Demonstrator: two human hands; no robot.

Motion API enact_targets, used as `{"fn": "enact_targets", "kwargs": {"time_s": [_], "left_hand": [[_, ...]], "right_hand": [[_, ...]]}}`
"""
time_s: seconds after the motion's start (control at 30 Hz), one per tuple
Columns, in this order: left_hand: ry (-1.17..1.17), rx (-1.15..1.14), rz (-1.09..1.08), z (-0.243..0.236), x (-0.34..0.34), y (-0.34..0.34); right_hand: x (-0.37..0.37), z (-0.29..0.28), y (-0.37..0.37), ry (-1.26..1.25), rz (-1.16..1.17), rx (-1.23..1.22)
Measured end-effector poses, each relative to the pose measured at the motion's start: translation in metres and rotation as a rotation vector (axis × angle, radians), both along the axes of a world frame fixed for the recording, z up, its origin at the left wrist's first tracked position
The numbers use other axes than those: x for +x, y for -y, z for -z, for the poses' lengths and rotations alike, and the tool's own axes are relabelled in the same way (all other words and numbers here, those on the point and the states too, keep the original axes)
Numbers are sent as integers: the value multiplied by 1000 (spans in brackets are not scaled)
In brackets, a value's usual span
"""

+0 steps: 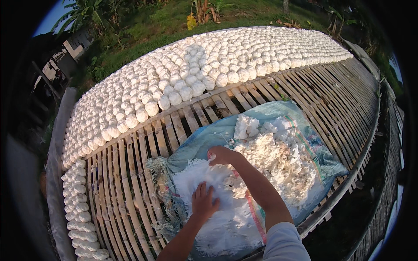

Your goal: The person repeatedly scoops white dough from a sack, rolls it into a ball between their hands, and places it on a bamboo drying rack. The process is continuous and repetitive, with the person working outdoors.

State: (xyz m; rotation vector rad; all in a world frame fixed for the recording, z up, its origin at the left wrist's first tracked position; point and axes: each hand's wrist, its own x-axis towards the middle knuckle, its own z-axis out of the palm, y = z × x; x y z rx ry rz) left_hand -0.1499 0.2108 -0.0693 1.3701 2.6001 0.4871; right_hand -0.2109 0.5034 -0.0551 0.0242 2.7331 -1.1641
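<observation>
Currently, left hand lies spread on white sheet, right hand at its far edge, pinch unclear, crumbly heap rightward.

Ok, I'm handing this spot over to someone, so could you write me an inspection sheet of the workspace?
Surface: slatted bamboo rack, gaps between the slats.
Job's things: white chunks heaped on a white sheet and a blue sheet.
Clutter: frayed threads at the sheets' left edge.
Hands: left hand spread on the white sheet; right hand curled near its upper edge, grip unclear.
Cables: nothing seen.
Surroundings: rows of white balls, grass beyond.
</observation>
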Motion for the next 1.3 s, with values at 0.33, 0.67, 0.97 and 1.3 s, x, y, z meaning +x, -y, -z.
{"fn": "enact_targets", "kwargs": {"time_s": [0.33,0.67,0.97,1.3], "left_hand": [[3,-42,-19,-12,-25,-24],[-119,211,-115,-9,-101,-51],[-39,253,-178,13,-130,-42],[71,313,-354,23,-128,-46]], "right_hand": [[68,-55,-22,32,199,252],[22,-8,31,53,-110,691],[81,-45,3,-249,-119,534],[94,-31,8,-391,375,523]]}}
